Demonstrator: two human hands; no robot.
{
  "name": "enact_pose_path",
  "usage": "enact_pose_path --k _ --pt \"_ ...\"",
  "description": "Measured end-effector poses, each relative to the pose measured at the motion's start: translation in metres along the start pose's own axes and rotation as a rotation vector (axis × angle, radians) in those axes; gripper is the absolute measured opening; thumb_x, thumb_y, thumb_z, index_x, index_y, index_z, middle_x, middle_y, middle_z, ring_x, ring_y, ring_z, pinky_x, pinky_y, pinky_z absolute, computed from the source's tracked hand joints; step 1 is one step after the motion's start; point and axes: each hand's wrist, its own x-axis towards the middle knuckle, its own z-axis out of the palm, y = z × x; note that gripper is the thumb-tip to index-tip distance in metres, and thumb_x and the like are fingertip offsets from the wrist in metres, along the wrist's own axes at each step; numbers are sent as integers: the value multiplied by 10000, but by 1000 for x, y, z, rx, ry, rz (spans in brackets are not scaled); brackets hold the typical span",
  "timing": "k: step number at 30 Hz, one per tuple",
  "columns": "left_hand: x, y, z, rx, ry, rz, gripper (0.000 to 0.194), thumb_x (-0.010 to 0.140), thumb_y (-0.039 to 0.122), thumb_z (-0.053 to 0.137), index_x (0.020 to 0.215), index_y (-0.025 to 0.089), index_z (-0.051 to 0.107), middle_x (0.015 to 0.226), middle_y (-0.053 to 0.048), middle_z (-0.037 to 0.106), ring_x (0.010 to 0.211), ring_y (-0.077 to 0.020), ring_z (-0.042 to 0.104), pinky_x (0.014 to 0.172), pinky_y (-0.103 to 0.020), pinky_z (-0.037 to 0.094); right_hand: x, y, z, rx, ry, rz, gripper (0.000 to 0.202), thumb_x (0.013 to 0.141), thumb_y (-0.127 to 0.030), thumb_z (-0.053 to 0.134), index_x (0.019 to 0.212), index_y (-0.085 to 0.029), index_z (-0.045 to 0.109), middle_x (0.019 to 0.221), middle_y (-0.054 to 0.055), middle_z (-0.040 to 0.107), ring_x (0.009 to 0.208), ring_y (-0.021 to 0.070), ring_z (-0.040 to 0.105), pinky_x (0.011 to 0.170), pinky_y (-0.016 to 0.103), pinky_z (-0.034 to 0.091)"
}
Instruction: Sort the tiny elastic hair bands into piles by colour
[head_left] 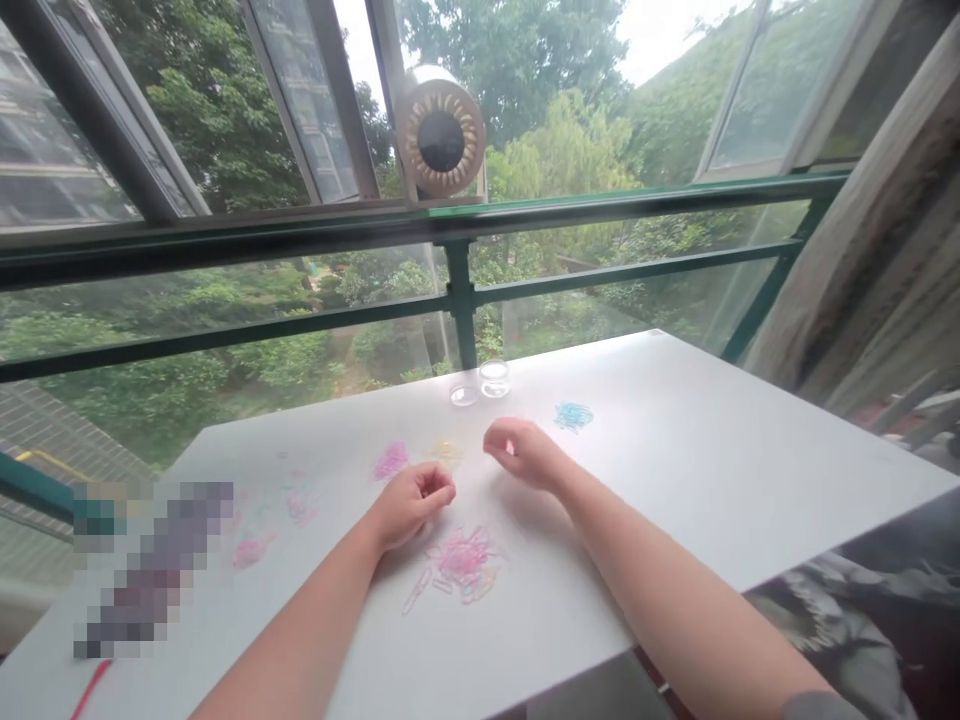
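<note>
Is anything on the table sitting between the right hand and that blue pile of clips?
Nothing visible does. The right hand hovers curled above the white table, and the blue pile lies just beyond it to the right, with only bare tabletop between. The two small clear containers stand farther back, off that line.
</note>
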Motion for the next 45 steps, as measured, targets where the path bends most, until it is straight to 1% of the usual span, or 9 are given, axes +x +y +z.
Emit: enact_pose_path --k 1,4,6,8,14,27,32,37,45 --pt "0 1 0 8 1 -3 225 757 359 590 732 139 552 653 7 541 547 -86 454 508 -198 348 -1 11 -13 -65 77 47 97 770 -171 540 720 -189 622 732 16 597 673 134 532 670 261 426" --pt "-1 1 -1 12 -12 -40 233 767 376 570 745 145 543 638 21 516 479 -70 410 443 -193 308 -9 49 -55 -286 316 356 108 746 -223 565 735 -198 670 789 28 626 691 144 551 725 276 430" --pt "-1 0 -1 16 -14 -58 238 776 386 557 760 150 540 654 22 516 461 -65 398 423 -191 295 -18 72 -76 -336 370 469 132 728 -225 563 692 -185 683 768 52 632 703 171 563 722 300 426" --pt "0 -1 -2 31 -10 -44 235 778 383 558 760 149 540 683 11 530 501 -72 431 447 -190 321 -24 87 -85 -359 384 553 132 702 -221 574 670 -179 695 735 61 645 692 183 573 692 302 423" --pt "-1 1 -3 46 -14 -37 232 783 381 552 775 149 547 726 -11 550 557 -90 474 463 -184 339 -25 102 -79 -363 360 633 136 659 -209 600 719 -193 721 729 47 683 675 171 595 646 272 417" --pt "-3 2 -2 0 -2 -72 244 761 390 572 751 150 532 664 14 517 459 -60 411 414 -176 319 -25 108 -81 -273 457 651 157 659 -241 600 766 -180 698 782 50 709 704 168 622 678 271 452" --pt "-3 0 -1 -22 -5 -86 249 768 396 568 763 151 527 654 27 481 438 -56 403 388 -174 315 -24 108 -81 -214 488 645 193 665 -219 570 808 -163 688 805 60 718 721 174 629 702 286 459" --pt "-3 -1 -2 -7 -5 -60 251 774 399 565 760 150 536 673 18 508 456 -55 401 410 -175 317 -24 107 -80 -147 524 651 241 699 -181 486 851 -160 672 817 51 732 748 160 640 709 268 463" --pt "-4 1 -1 -24 12 -85 264 752 415 581 755 154 540 660 20 509 455 -61 408 399 -177 315 -24 110 -80 -117 569 654 264 741 -202 432 871 -153 656 829 62 738 753 172 633 691 269 448"
